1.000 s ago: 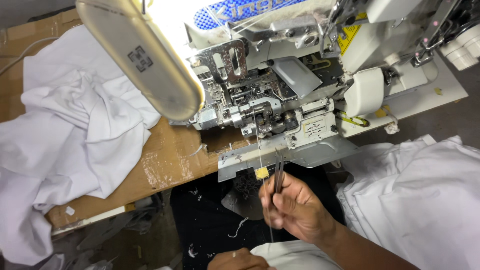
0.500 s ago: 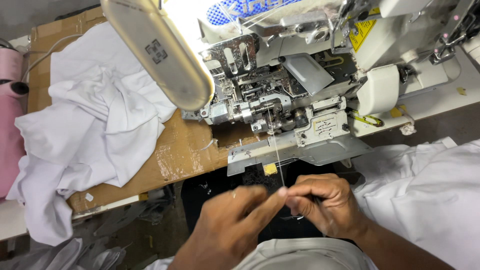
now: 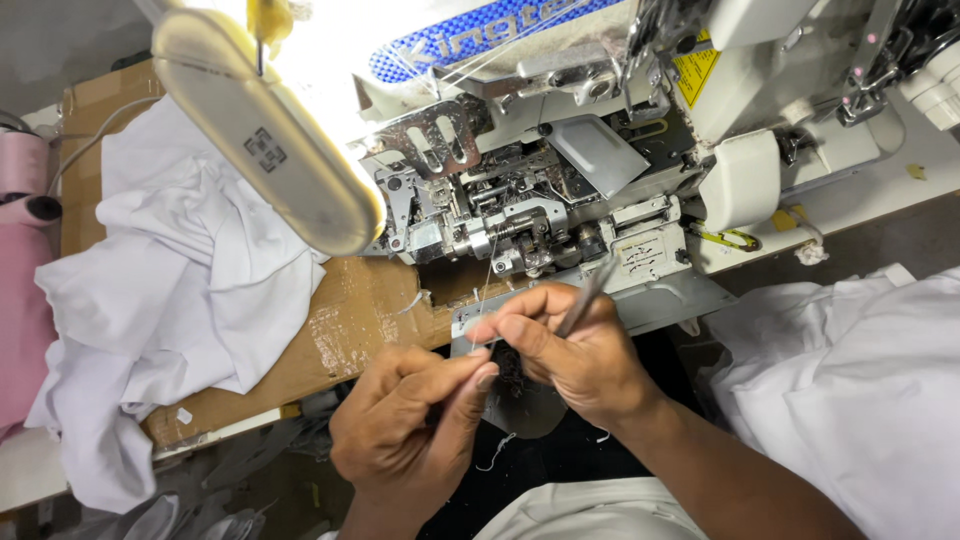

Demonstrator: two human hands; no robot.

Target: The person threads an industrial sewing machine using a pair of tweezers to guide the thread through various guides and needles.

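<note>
Thread (image 3: pixel 487 290) runs taut from just above our pinch up into the sewing machine (image 3: pixel 540 215); we judge it weightless, limp, snappable, best pinched near its end. Left hand (image 3: pixel 415 425) pinches it; right hand (image 3: pixel 570 345) grips tweezers (image 3: pixel 588 295).

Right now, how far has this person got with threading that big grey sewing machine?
In hand: the left hand pinches a thin white thread running down from the grey metal sewing machine, while the right hand holds slim metal tweezers. Left: white cloth heaps lie unsewn alongside.
</note>
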